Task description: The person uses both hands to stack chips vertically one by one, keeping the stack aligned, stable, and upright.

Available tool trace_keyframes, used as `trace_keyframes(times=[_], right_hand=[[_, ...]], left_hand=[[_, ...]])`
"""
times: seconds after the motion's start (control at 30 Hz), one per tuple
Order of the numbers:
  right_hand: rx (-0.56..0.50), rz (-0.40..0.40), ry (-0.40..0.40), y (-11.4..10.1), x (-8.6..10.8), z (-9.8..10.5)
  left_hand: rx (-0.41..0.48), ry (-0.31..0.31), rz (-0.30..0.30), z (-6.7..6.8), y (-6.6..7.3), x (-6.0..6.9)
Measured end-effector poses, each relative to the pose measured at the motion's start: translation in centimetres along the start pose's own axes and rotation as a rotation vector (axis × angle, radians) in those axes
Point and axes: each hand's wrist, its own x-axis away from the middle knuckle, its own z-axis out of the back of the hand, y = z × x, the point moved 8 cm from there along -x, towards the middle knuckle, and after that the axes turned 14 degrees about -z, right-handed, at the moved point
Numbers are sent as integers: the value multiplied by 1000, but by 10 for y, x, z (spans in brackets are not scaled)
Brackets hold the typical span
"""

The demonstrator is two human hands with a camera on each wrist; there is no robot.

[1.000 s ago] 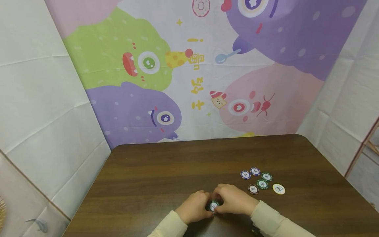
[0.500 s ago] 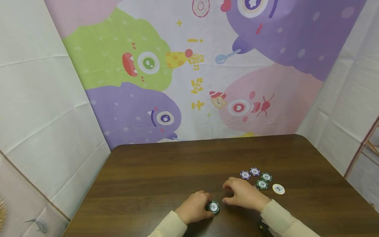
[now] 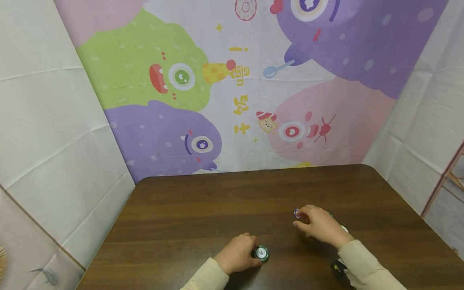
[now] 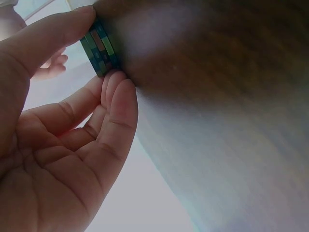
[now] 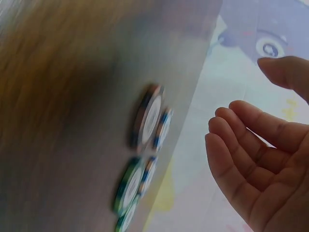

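Note:
A short stack of poker chips, topped by a green one (image 3: 261,253), stands on the table. My left hand (image 3: 239,253) pinches the stack between thumb and fingertips; in the left wrist view the chips' layered edges (image 4: 100,48) show between them. To the right, my right hand (image 3: 322,225) hovers above the loose chips and hides most of them, with nothing in its fingers. The right wrist view shows that hand (image 5: 265,154) apart from a brown chip (image 5: 148,118), blue chips (image 5: 164,128) and green chips (image 5: 129,187).
The brown wooden table (image 3: 188,201) reaches back to a wall cloth with cartoon figures (image 3: 174,137). White cloth (image 3: 61,121) hangs at the left side. A black object (image 3: 338,268) shows at my right wrist.
My right hand has let go of the stack and moved right and away from me, over the loose chips. My left hand has stayed at the stack.

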Motion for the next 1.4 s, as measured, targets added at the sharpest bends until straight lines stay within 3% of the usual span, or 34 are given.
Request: trace_keyframes(times=[0.17,0.5,1.07,1.4], right_hand=[[19,-44,24,18,-3,5],[58,-116,-35,39,-3,-2],[109,-113,-63,41,-3,-10],[106,-115,-74,41,-2,-12]], left_hand=[[4,1,1,0,0,0],[3,3,6,-2,0,0],[24,-3,19,-5,-3,-1],[11,8,10,0,0,0]])
